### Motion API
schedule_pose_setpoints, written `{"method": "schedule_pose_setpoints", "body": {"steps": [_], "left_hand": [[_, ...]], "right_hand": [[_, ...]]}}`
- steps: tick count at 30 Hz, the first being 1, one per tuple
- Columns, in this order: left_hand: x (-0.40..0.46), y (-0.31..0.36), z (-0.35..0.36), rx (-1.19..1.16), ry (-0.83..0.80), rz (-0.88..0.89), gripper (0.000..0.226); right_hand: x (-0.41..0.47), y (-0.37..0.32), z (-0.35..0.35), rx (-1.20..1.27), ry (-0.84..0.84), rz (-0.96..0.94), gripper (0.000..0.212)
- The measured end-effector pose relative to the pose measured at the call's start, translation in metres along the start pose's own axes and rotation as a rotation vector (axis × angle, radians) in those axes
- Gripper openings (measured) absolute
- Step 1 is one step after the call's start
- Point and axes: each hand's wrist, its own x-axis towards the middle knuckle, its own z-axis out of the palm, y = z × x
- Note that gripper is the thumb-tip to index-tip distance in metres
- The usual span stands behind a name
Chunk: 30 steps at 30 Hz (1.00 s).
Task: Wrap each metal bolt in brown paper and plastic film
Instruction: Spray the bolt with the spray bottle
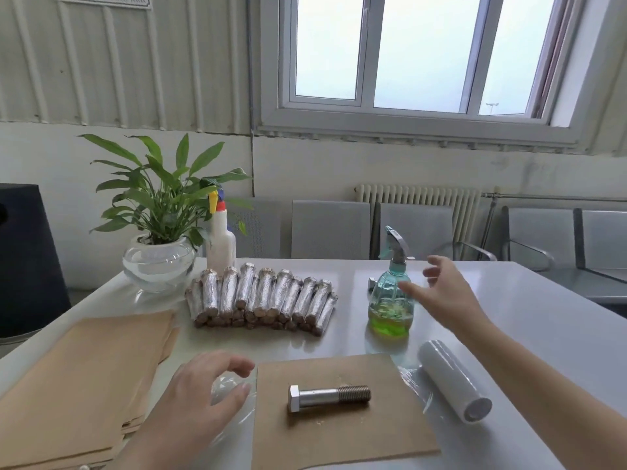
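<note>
So the bare bolt (328,397) lies flat on a brown paper sheet (342,432) at the near edge of the surface (529,320), head at 9 o'clock, threads at 3, not rolled up yet. Plastic film (234,398) peeks out under the sheet, with the film roll (454,379) just beside it at 3 o'clock. A big pile of wrapped bolts (261,298) sits at 11 o'clock, so most look done.

Left hand (200,391) hovers at the bolt's 9 o'clock, grip relaxed and empty. Right hand (441,290) is spread, reaching toward the spray bottle (390,300) at 1 o'clock, well apart from the bolt.
</note>
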Motion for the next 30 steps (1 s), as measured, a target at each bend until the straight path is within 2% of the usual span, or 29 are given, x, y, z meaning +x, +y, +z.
{"method": "schedule_pose_setpoints", "body": {"steps": [1, 2, 3, 5, 6, 8, 12, 14, 17, 19, 21, 28, 30], "left_hand": [[0.0, 0.002, 0.0, 0.001, -0.008, 0.005, 0.034], [0.0, 0.004, 0.0, 0.001, -0.018, 0.013, 0.034], [-0.001, 0.006, -0.001, 0.0, -0.025, 0.025, 0.035], [-0.003, 0.009, 0.0, 0.009, -0.019, 0.05, 0.033], [-0.004, 0.011, 0.0, 0.019, -0.008, 0.064, 0.031], [-0.006, 0.014, 0.001, 0.04, 0.022, 0.095, 0.028], [-0.008, 0.025, 0.008, 0.125, 0.025, 0.25, 0.023], [-0.008, 0.03, 0.011, 0.162, -0.031, 0.295, 0.03], [-0.005, 0.034, 0.016, 0.231, -0.194, 0.267, 0.057], [-0.001, 0.035, 0.017, 0.312, -0.306, 0.251, 0.076], [0.004, 0.035, 0.017, 0.391, -0.343, 0.268, 0.088], [0.016, 0.04, 0.021, 0.429, -0.291, 0.283, 0.089], [0.019, 0.041, 0.024, 0.467, -0.252, 0.28, 0.084]], "right_hand": [[-0.022, 0.002, -0.005, -0.098, -0.007, -0.174, 0.06], [-0.045, 0.003, -0.009, -0.179, -0.108, -0.353, 0.046], [-0.068, 0.001, -0.012, -0.268, -0.294, -0.494, 0.037], [-0.099, -0.002, -0.011, -0.481, -0.667, -0.717, 0.035], [-0.106, -0.002, -0.009, -0.554, -0.757, -0.825, 0.037], [-0.114, -0.004, -0.004, -0.604, -0.799, -0.947, 0.035], [-0.12, -0.008, 0.001, -0.686, -0.735, -1.07, 0.025], [-0.125, -0.007, 0.005, -0.749, -0.653, -1.097, 0.019], [-0.13, -0.008, 0.007, -0.668, -0.578, -0.999, 0.014], [-0.128, -0.011, 0.01, -0.611, -0.561, -0.934, 0.016], [-0.124, -0.012, 0.015, -0.6, -0.557, -0.893, 0.021], [-0.102, -0.022, 0.027, -0.59, -0.517, -0.689, 0.019], [-0.096, -0.023, 0.03, -0.554, -0.522, -0.675, 0.017]]}}
